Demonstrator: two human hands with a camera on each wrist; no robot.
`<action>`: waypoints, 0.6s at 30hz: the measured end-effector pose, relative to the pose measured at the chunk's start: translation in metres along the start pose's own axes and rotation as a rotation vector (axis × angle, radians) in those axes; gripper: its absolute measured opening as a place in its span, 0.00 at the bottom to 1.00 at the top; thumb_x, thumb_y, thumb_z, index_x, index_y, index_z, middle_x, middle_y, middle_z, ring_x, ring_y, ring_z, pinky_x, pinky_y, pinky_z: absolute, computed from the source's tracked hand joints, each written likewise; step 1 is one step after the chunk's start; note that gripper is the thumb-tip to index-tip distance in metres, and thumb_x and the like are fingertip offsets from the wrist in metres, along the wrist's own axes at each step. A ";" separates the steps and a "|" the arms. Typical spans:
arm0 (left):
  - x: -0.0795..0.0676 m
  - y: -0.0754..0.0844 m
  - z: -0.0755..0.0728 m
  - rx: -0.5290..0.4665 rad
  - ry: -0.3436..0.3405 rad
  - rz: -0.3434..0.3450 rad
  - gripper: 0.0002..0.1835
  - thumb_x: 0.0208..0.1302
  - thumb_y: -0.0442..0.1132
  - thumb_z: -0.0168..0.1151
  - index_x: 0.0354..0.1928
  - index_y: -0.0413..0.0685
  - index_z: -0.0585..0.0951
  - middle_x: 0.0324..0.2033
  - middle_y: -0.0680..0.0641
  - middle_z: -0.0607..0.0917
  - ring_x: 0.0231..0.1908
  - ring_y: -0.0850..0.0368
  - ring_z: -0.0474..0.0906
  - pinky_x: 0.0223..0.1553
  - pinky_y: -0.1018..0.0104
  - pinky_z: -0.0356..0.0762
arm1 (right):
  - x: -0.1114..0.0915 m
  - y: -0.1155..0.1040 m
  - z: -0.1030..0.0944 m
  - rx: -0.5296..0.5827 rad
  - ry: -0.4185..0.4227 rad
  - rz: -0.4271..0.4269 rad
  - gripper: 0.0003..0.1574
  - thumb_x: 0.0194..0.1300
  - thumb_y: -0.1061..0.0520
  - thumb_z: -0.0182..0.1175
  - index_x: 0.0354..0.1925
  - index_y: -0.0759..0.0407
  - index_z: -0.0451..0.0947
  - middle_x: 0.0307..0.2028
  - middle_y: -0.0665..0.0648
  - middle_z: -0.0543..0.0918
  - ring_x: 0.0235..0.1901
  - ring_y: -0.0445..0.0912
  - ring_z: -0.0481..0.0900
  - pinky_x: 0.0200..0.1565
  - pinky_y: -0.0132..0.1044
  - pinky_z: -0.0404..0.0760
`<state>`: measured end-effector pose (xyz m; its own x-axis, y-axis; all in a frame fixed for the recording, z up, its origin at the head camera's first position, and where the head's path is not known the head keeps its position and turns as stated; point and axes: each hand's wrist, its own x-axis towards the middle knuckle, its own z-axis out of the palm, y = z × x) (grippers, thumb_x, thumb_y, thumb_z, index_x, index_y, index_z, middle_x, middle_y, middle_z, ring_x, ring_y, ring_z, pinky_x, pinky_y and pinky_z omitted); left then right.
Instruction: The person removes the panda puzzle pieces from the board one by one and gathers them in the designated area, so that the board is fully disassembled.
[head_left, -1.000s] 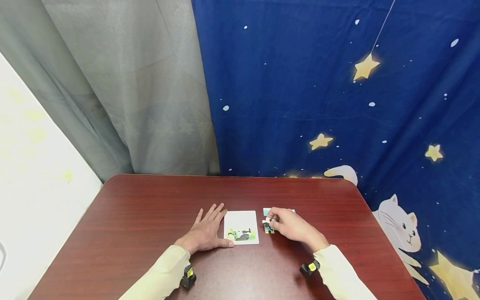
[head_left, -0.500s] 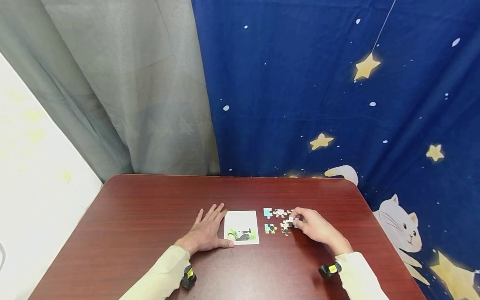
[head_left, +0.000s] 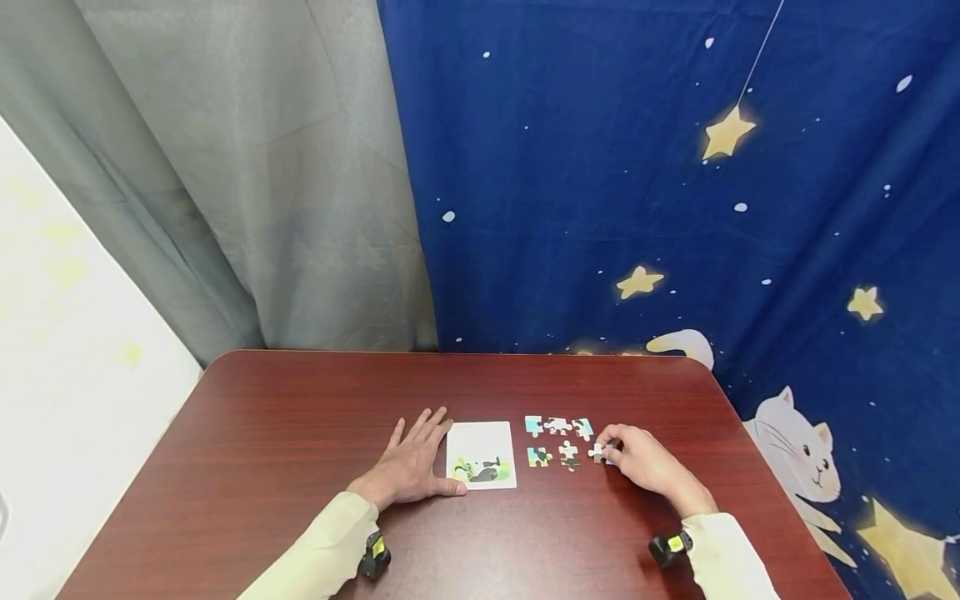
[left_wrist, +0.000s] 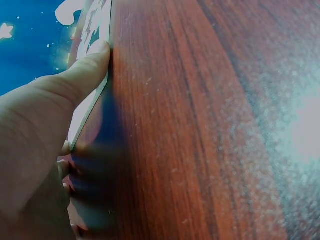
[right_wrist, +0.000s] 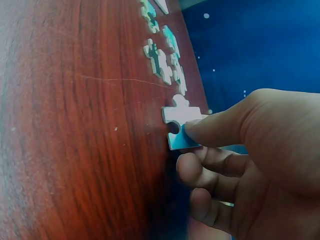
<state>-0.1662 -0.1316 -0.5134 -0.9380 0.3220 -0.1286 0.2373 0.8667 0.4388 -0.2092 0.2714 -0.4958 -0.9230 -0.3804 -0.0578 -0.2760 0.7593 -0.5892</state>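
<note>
Spread fingers and thumb of my left hand (head_left: 408, 465) lie along the left side of a square white puzzle board (head_left: 480, 439); the thumb touches its lower left corner. Green and black picture parts fill the board's lower portion. My right hand (head_left: 651, 462) pinches a white and blue jigsaw piece (right_wrist: 182, 117) at the right end of the lower row, thumb on its top face. In the head view, the other pieces lie apart in two rows: a blue corner piece (head_left: 533, 425), a white piece (head_left: 557, 426) and several more, including a black-and-white piece (head_left: 569, 455).
A dark red wooden table (head_left: 300, 417) bears everything. Behind it hang a grey curtain (head_left: 300, 208) and a blue star-patterned curtain (head_left: 562, 167). A white wall (head_left: 67, 333) stands to the left.
My right hand has moved right, from the left pieces across to the lower row's right end. The black-and-white piece and the pinched piece now lie spaced apart. My left hand stays put.
</note>
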 end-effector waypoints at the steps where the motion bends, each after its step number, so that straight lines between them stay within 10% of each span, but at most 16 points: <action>1: 0.000 0.000 0.000 -0.001 0.000 0.000 0.64 0.53 0.72 0.76 0.82 0.43 0.62 0.86 0.43 0.56 0.86 0.40 0.49 0.83 0.28 0.43 | 0.000 0.000 0.001 -0.012 0.010 0.000 0.09 0.71 0.67 0.63 0.37 0.54 0.84 0.31 0.49 0.84 0.31 0.38 0.75 0.36 0.30 0.73; 18: 0.000 0.000 -0.001 -0.007 0.001 0.004 0.63 0.53 0.72 0.76 0.82 0.43 0.62 0.86 0.42 0.56 0.86 0.39 0.49 0.83 0.28 0.43 | 0.006 -0.005 0.007 -0.050 0.091 0.002 0.06 0.68 0.64 0.67 0.43 0.55 0.84 0.39 0.51 0.82 0.32 0.34 0.76 0.40 0.31 0.77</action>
<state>-0.1665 -0.1322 -0.5124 -0.9373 0.3250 -0.1257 0.2394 0.8628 0.4453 -0.2116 0.2612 -0.4988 -0.9434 -0.3313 0.0157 -0.2852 0.7861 -0.5484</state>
